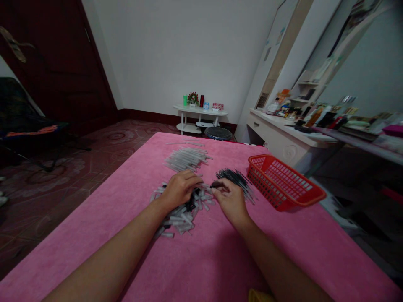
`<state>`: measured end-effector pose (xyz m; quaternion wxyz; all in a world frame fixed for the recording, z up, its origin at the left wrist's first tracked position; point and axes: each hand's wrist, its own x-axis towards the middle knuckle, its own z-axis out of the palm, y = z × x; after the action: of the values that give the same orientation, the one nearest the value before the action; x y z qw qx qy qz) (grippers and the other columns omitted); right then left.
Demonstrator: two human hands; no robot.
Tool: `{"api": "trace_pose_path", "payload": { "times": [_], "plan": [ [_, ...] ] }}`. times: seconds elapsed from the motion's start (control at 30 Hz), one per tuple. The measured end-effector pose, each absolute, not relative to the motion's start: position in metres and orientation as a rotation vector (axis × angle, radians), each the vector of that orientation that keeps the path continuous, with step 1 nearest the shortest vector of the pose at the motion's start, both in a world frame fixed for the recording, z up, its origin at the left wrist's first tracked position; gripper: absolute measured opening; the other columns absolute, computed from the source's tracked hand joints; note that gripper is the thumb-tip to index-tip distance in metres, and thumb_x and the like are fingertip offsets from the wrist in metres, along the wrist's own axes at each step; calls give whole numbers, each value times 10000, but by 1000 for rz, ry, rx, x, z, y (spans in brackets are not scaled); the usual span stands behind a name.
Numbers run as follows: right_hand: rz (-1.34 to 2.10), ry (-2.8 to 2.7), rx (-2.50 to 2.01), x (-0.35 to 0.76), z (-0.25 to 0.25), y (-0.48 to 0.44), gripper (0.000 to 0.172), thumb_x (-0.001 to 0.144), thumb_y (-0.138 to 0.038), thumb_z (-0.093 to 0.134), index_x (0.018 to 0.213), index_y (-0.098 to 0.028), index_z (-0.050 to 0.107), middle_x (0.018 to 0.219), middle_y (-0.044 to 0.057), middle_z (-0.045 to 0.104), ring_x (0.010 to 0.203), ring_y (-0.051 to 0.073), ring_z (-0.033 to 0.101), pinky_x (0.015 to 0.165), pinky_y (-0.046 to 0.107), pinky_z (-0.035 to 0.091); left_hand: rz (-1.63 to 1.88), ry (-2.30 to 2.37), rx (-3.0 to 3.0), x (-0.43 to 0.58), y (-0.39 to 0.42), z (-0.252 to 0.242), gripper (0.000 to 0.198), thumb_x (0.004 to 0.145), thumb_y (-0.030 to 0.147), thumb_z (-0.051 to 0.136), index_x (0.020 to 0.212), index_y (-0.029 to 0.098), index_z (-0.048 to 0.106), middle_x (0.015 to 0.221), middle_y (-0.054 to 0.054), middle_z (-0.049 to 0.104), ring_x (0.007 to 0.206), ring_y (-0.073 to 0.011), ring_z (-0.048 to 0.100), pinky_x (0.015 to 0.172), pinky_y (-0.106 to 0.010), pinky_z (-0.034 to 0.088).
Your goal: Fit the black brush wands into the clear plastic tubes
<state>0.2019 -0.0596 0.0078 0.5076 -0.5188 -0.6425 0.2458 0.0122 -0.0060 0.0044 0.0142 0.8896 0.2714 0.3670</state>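
1. We are looking down at a bench [220, 260] draped in pink cloth, with both forearms reaching in from the near edge.
2. The left hand [178, 191] is lying palm-down on the pile of short clear pieces [181, 218]. Its fingers [192, 181] are curling down into the heap, and we cannot tell whether they are gripping anything.
3. The right hand [231, 199] is pinching a small dark piece [216, 184] between thumb and fingertips, closed tight on it. The piece is sticking out leftward, just beside the left fingertips.
4. The dark piece is sitting over the pile's far right edge.
5. A fan of thin black sticks [234, 178] is lying just beyond the right hand. A stack of long clear tubes [187, 159] is sitting farther back.
6. A red basket [283, 180] is standing to the right, near the black sticks.
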Motion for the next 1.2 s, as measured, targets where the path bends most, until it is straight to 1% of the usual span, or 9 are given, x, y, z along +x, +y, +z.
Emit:
{"api": "trace_pose_path", "payload": {
  "times": [0.23, 0.47, 0.63, 0.73, 0.8, 0.9, 0.97, 1.1, 1.2],
  "plan": [
    [480, -1612, -1304, 202, 7, -61, 119, 743, -196, 563, 830, -184, 643, 804, 40, 662, 710, 163, 613, 629, 258, 483, 1109, 836, 2790, 14, -8, 4, 228, 862, 164, 483, 1011, 193, 653, 884, -82, 651, 844, -183, 583, 739, -304, 469],
    [432, -1660, -1336, 202, 5, -63, 76, 784, -225, 565, 775, -186, 630, 736, 24, 648, 636, 146, 594, 582, 238, 449, 1094, 802, 2754, 16, -11, 4, 218, 858, 136, 478, 981, 186, 651, 898, -78, 652, 869, -181, 590, 756, -293, 473],
    [505, -1686, -1407, 204, 5, -64, 350, 896, -374, 433, 621, -189, 546, 535, -7, 552, 517, 130, 536, 507, 225, 398, 1134, 766, 2745, 16, -11, 6, 212, 857, 132, 482, 972, 187, 651, 897, -76, 656, 868, -176, 591, 763, -292, 474],
    [503, -1678, -1381, 205, 4, -63, 190, 845, -364, 530, 805, -186, 587, 668, -5, 613, 574, 128, 561, 524, 218, 403, 1130, 795, 2738, 16, -11, 5, 203, 860, 151, 492, 987, 183, 647, 921, -80, 657, 882, -182, 588, 771, -299, 475],
    [500, -1701, -1356, 206, 3, -62, 145, 825, -327, 552, 854, -189, 587, 709, -6, 621, 595, 126, 564, 536, 214, 406, 1129, 801, 2736, 16, -10, 4, 200, 858, 151, 496, 988, 181, 645, 920, -79, 657, 885, -184, 587, 774, -301, 475],
    [495, -1770, -1371, 207, 3, -62, 251, 876, -327, 458, 707, -183, 575, 615, -5, 582, 558, 121, 539, 524, 211, 390, 1128, 789, 2743, 16, -10, 3, 202, 856, 138, 491, 976, 181, 647, 904, -75, 655, 877, -181, 590, 776, -301, 476],
    [473, -1782, -1403, 208, 4, -62, 291, 887, -350, 442, 691, -183, 577, 587, -5, 570, 540, 121, 526, 512, 210, 375, 1135, 782, 2747, 16, -10, 3, 207, 855, 132, 488, 977, 179, 648, 909, -78, 656, 877, -180, 594, 777, -302, 479],
    [407, -1785, -1398, 209, 7, -63, 152, 844, -324, 528, 793, -192, 583, 647, -12, 592, 562, 118, 527, 520, 204, 362, 1140, 787, 2749, 15, -10, 3, 201, 851, 139, 503, 985, 175, 648, 913, -81, 659, 880, -183, 595, 772, -303, 483],
    [403, -1815, -1418, 209, 7, -63, 292, 896, -339, 435, 668, -192, 542, 577, -11, 555, 532, 117, 511, 515, 210, 352, 1127, 782, 2760, 15, -10, 3, 198, 847, 130, 504, 972, 177, 651, 916, -80, 660, 883, -181, 595, 771, -300, 482]
  ]
}}
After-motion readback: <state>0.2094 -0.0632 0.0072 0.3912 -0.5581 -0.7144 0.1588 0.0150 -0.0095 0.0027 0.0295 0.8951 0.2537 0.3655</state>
